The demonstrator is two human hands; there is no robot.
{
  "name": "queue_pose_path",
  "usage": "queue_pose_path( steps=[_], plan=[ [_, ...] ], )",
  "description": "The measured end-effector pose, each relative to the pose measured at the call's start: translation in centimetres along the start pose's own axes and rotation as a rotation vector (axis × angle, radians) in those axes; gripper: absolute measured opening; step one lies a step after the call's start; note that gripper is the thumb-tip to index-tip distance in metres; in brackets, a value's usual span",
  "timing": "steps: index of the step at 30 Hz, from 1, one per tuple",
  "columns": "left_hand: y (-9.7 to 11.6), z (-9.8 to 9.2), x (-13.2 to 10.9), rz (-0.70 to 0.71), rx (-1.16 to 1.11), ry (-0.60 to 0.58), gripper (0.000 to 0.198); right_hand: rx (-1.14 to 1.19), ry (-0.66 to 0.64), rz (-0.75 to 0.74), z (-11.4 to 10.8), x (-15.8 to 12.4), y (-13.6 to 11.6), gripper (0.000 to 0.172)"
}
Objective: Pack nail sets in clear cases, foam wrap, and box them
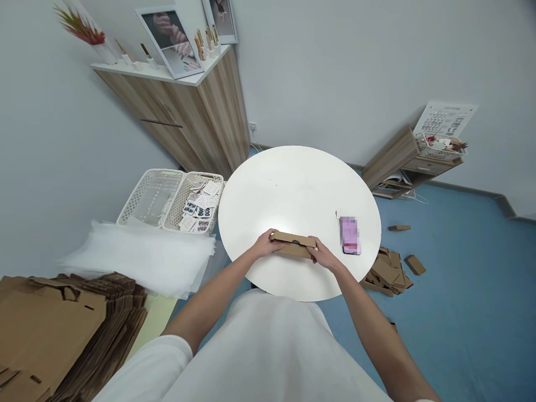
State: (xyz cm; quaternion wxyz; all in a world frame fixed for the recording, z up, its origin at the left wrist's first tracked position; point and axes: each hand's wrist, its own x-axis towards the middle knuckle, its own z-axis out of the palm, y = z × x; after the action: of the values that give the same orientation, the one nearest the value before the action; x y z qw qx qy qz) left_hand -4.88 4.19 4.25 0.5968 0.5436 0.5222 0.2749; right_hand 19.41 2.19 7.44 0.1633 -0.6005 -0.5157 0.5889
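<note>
Between my two hands is a small brown cardboard box (294,249), long and narrow, near the front edge of the round white table (293,178). My left hand (266,244) grips its left end, thumb along the front side. At the right end my right hand (321,254) is closed on the box too, with fingers at the corner. The lid looks folded over, and a dark notch shows at the middle of its edge. What is inside cannot be seen.
A phone (350,235) lies on the table's right side. White baskets (167,222), one with printed cards, stand left beside translucent sheets (142,254) and stacked flat cardboard (54,324). Small cardboard boxes (387,271) lie on the floor at right. Wooden cabinets (221,111) stand behind.
</note>
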Motion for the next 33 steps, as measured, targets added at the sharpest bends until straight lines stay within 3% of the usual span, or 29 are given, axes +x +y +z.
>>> queue_pose_path(
  steps=[11,21,26,33],
  plan=[
    [0.4,-0.1,0.9,-0.007,0.2,0.12,0.034,0.092,0.015,0.049,-0.8,0.3,-1.2,0.05],
    [1.8,0.1,-0.1,0.123,0.46,0.288,0.044,-0.019,0.161,-0.004,-1.0,-0.2,-0.3,0.04],
    [3.2,0.1,-0.7,0.079,0.618,0.279,0.04,-0.011,0.226,-0.004,-0.3,0.2,0.0,0.042],
    [3.4,-0.2,-0.9,0.065,0.67,0.24,0.04,0.14,0.148,0.024,-0.5,-0.4,-0.1,0.047]
  ],
)
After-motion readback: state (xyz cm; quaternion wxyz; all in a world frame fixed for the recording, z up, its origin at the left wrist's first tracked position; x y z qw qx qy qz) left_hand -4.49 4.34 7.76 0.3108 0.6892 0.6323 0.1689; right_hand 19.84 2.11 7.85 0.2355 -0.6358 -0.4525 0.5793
